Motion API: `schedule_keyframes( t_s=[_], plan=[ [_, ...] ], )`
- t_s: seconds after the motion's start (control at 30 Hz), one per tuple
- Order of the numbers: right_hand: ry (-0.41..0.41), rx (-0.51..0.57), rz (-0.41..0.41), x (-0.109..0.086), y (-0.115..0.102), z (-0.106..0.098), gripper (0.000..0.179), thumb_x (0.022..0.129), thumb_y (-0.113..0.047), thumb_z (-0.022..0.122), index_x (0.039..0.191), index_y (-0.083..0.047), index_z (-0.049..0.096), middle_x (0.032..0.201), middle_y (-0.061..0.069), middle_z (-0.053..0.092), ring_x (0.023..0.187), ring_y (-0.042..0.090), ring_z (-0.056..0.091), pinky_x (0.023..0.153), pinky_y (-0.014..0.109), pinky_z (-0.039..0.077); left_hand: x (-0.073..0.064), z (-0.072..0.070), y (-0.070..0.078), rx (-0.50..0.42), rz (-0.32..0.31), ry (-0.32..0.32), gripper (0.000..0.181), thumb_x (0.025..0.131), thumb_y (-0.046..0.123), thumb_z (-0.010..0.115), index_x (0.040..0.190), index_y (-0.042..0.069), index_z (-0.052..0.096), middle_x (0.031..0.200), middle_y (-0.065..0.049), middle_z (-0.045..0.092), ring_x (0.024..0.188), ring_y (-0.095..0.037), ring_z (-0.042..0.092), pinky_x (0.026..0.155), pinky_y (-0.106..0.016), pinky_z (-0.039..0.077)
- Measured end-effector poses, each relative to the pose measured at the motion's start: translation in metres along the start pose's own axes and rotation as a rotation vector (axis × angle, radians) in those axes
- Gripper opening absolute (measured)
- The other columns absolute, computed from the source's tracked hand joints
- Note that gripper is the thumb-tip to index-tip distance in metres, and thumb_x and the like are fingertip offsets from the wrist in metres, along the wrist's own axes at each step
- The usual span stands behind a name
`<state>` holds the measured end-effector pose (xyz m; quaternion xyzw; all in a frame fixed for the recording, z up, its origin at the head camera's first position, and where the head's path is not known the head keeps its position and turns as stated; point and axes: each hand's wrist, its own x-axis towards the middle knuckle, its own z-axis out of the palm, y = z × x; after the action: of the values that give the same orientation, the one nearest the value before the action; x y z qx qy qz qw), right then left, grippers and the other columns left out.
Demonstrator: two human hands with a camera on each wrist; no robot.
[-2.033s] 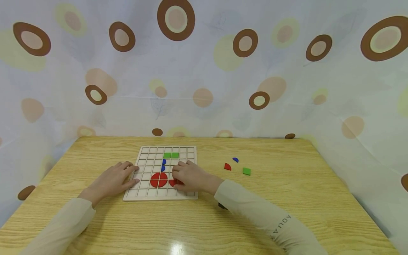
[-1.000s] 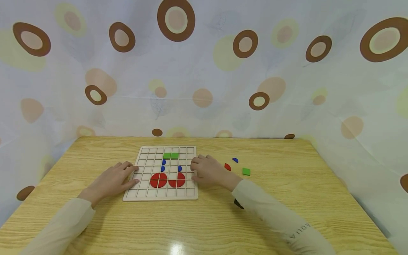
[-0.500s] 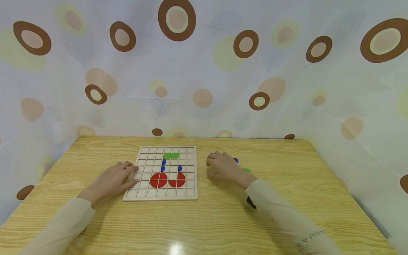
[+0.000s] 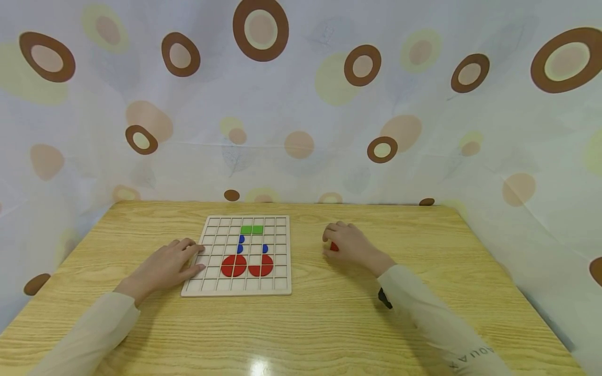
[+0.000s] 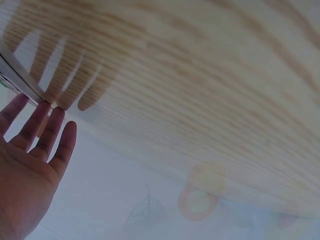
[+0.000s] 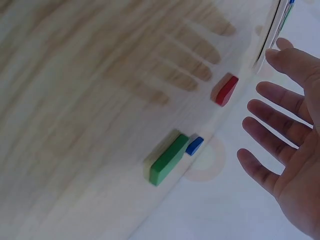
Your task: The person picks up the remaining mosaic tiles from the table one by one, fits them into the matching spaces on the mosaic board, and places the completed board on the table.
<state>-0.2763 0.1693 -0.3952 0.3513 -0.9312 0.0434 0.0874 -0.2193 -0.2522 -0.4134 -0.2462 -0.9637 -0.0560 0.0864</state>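
On the left, the left hand (image 4: pixel 162 263), partly cut off in its wrist view, touched the board (image 4: pixel 281 285) with loose fingers. The board held green squares (image 4: pixel 246 230) and red rounds (image 4: pixel 228 269). Farther right, the right hand (image 4: pixel 350 246) spread its fingers near a red bit (image 4: pixel 334 246), partly covering it. That hand hid a green block (image 6: pixel 169 161) and blue bit (image 6: pixel 194 146) from the head view.

- Head view: bright, fairly even light; white glare on the tabletop (image 4: pixel 301 324), bottom edge.
- Soft shadows alongside my sleeves (image 4: pixel 89 334).
- Wide-lens stretch on the printed ring (image 4: pixel 567 60), upper right.
- Wrist views: hazy, soft; my left hand (image 5: pixel 30 167) and right hand (image 6: pixel 300 172) dim, fingers mirrored darkly in glossy wood.
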Motion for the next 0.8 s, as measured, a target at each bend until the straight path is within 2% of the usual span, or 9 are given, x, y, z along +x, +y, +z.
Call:
schedule_keyframes(
  t_s=[0.2,0.53,0.8],
  plan=[
    [-0.045,-0.024,0.043,-0.005,0.009,0.0,0.028,0.082,-0.033,0.067,0.098,-0.011,0.065,0.102,0.003,0.061,0.094,0.024,0.055,0.083,0.05,0.046,0.001,0.0,0.0,-0.005,-0.009,-0.013,0.043,0.088,0.037,0.058,0.119,0.007,0.058,0.113,-0.011,0.057,0.101,-0.032,0.055,0.085,-0.052,0.045],
    [-0.066,-0.011,0.103,-0.009,0.019,0.0,0.029,0.082,-0.034,0.067,0.097,-0.01,0.065,0.099,0.003,0.061,0.092,0.023,0.053,0.079,0.045,0.046,0.001,0.0,0.0,-0.002,-0.015,-0.021,0.044,0.088,0.038,0.058,0.12,0.007,0.058,0.113,-0.011,0.056,0.101,-0.031,0.055,0.085,-0.051,0.045],
    [-0.07,0.008,0.092,-0.01,0.023,0.002,0.024,0.082,-0.033,0.067,0.092,-0.012,0.065,0.096,0.003,0.06,0.089,0.023,0.052,0.074,0.043,0.046,0.0,0.0,0.0,0.004,-0.008,-0.013,0.044,0.087,0.037,0.059,0.119,0.007,0.058,0.113,-0.011,0.057,0.1,-0.031,0.055,0.084,-0.051,0.046]
  ],
)
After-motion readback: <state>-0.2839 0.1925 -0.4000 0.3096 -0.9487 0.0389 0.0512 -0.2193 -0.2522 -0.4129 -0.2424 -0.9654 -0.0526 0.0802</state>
